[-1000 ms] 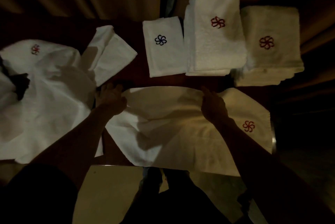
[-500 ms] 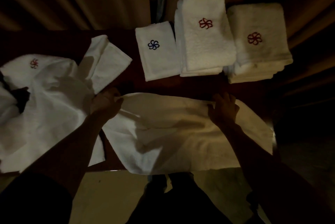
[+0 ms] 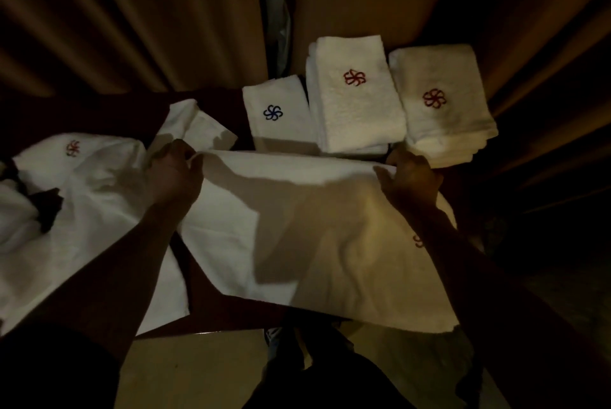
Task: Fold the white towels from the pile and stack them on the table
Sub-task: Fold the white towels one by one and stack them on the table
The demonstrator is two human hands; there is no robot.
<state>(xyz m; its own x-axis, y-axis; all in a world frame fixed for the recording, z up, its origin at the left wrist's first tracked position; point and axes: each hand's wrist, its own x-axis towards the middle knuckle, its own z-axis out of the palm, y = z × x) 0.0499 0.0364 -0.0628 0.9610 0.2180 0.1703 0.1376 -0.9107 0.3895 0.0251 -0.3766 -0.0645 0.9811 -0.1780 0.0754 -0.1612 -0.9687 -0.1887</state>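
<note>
Along the far edge of the spread white towel (image 3: 314, 226), which lies across the dark surface (image 3: 205, 306) and overhangs its near side, the left hand (image 3: 175, 173) and right hand (image 3: 413, 180) each close their grip on a corner, forearms stretched forward. Behind it sit three folded lots: a blue-emblem towel (image 3: 276, 130), then a middle stack (image 3: 355, 117) and a right stack (image 3: 443, 127), both marked with red pinwheels. One loose pile (image 3: 82, 210) at left shows another red pinwheel.
</note>
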